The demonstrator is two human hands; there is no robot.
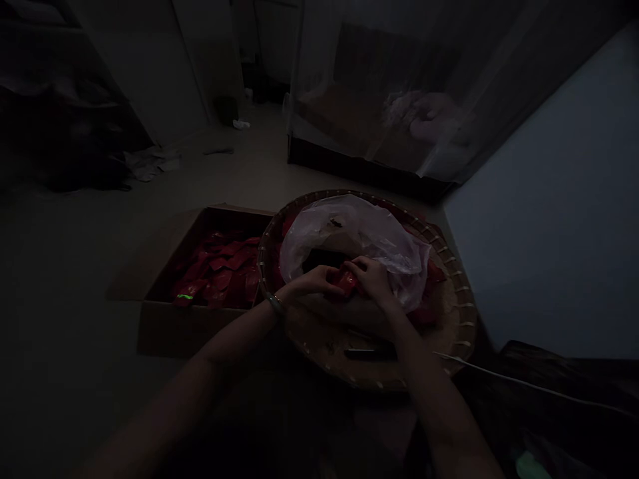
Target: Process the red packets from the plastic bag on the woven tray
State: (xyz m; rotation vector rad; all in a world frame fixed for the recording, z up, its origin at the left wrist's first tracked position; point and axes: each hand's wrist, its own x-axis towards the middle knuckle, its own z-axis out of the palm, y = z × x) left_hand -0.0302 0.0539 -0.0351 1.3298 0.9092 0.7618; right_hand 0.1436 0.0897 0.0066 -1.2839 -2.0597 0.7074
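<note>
Both hands meet over a round woven bamboo tray (462,313), holding a small red packet (348,282) between them. My left hand (319,281) pinches its left side, and my right hand (372,276) has its fingers closed on the upper right part. Just behind the hands lies a translucent plastic bag (394,236), opened wide, with dark contents (322,258) inside. More red packets (434,271) rest on the tray around the bag. The packet's contents cannot be seen in this dim light.
Left of the tray stands an open cardboard box (184,329) full of red packets (224,266). A dark flat object (369,353), perhaps a phone, lies at the tray's near side. A thin white cable (524,380) runs right. Behind are a netted bed (369,126) and a pale wall (559,199).
</note>
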